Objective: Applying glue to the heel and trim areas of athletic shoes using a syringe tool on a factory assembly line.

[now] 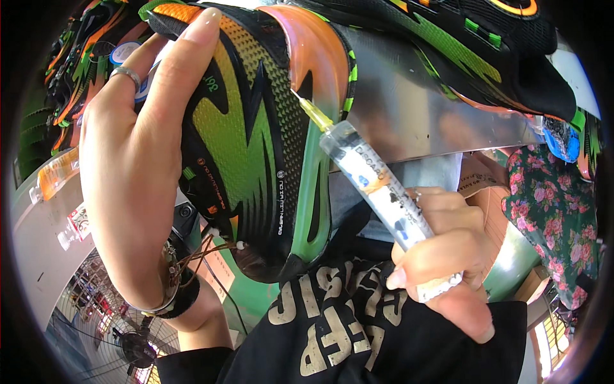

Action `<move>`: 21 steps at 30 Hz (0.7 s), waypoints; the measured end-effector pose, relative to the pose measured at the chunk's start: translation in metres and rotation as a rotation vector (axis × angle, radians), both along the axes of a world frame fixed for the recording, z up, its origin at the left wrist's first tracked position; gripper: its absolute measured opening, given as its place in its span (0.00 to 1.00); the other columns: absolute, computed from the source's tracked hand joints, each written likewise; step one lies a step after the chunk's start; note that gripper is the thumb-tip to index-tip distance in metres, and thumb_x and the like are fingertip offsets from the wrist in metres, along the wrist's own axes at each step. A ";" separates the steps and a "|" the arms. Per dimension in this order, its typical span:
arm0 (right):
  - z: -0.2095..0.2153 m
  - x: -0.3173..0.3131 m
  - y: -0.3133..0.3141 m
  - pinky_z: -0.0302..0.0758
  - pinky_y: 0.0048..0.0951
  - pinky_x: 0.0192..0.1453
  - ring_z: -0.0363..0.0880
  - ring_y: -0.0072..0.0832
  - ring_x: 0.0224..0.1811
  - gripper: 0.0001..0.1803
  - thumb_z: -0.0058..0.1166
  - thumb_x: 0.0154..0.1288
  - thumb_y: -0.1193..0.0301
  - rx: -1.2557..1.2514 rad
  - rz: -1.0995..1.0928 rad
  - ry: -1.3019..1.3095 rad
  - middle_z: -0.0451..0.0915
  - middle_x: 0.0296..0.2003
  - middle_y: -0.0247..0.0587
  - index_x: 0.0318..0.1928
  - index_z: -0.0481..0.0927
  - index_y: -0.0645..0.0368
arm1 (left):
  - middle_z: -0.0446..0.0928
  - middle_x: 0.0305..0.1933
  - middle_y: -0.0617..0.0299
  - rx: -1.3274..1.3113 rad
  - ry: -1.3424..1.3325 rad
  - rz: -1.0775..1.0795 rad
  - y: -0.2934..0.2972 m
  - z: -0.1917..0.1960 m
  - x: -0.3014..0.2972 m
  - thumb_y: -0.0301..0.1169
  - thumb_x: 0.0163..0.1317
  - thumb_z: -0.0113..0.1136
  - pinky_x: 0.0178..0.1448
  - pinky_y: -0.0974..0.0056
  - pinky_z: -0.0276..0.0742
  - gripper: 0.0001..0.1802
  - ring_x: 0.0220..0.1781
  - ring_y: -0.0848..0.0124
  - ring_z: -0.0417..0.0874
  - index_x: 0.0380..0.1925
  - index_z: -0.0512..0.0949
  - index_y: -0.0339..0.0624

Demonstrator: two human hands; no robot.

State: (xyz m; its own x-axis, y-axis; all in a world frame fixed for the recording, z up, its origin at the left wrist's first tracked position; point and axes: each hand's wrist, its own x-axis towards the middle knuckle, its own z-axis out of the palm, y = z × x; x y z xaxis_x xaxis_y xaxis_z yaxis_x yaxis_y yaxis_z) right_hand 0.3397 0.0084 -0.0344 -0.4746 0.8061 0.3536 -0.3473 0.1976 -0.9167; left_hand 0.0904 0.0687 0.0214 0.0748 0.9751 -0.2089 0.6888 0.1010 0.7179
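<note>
Two hands busy: L hand (131, 160) clasps shoe (246, 147); R hand (448, 256) pinches syringe (377, 185), needle at sole.

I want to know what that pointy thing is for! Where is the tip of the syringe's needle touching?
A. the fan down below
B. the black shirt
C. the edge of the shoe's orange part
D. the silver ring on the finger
C: the right hand holds the syringe, and its needle meets the orange part of the shoe that the left hand grips.
</note>
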 end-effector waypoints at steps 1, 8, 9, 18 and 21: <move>-0.001 0.004 0.004 0.63 0.28 0.20 0.69 0.25 0.14 0.37 0.50 0.56 0.32 -0.051 0.144 -0.006 0.74 0.16 0.30 0.31 0.81 0.58 | 0.80 0.46 0.54 -0.001 0.003 0.013 -0.002 -0.001 -0.003 0.23 0.71 0.38 0.44 0.70 0.81 0.19 0.39 0.73 0.84 0.57 0.73 0.33; -0.003 0.008 0.021 0.64 0.24 0.23 0.62 0.22 0.12 0.30 0.48 0.63 0.38 -0.213 0.077 -0.021 0.69 0.13 0.28 0.28 0.76 0.56 | 0.79 0.49 0.54 0.056 0.060 -0.034 0.003 -0.014 -0.022 0.22 0.70 0.39 0.46 0.72 0.80 0.21 0.42 0.74 0.83 0.60 0.71 0.36; 0.004 0.008 0.027 0.63 0.23 0.24 0.59 0.21 0.11 0.31 0.45 0.64 0.38 -0.291 0.047 -0.017 0.66 0.11 0.27 0.27 0.74 0.55 | 0.79 0.49 0.54 0.096 0.137 -0.044 0.005 -0.014 -0.021 0.23 0.70 0.39 0.46 0.73 0.79 0.21 0.42 0.74 0.83 0.61 0.71 0.37; 0.019 0.008 0.050 0.50 0.15 0.24 0.41 0.15 0.06 0.37 0.24 0.69 0.33 -0.606 -0.092 0.177 0.55 0.04 0.24 0.23 0.67 0.53 | 0.81 0.46 0.56 0.115 0.142 -0.023 0.004 -0.012 -0.008 0.32 0.72 0.44 0.46 0.74 0.77 0.19 0.42 0.77 0.82 0.58 0.74 0.34; 0.028 0.015 0.055 0.48 0.18 0.22 0.40 0.15 0.07 0.37 0.26 0.68 0.33 -0.624 -0.075 0.116 0.55 0.04 0.24 0.22 0.67 0.52 | 0.81 0.44 0.57 0.087 0.027 0.100 0.002 -0.017 -0.006 0.33 0.69 0.49 0.47 0.71 0.75 0.18 0.42 0.75 0.80 0.53 0.76 0.33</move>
State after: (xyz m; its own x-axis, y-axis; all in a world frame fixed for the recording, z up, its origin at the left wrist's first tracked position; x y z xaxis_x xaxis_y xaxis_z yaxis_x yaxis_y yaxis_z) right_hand 0.3542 0.0638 -0.0060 -0.3957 0.9064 -0.1477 -0.4571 -0.3339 -0.8244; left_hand 0.0844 0.0704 0.0045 -0.0279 0.9920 -0.1234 0.6976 0.1077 0.7083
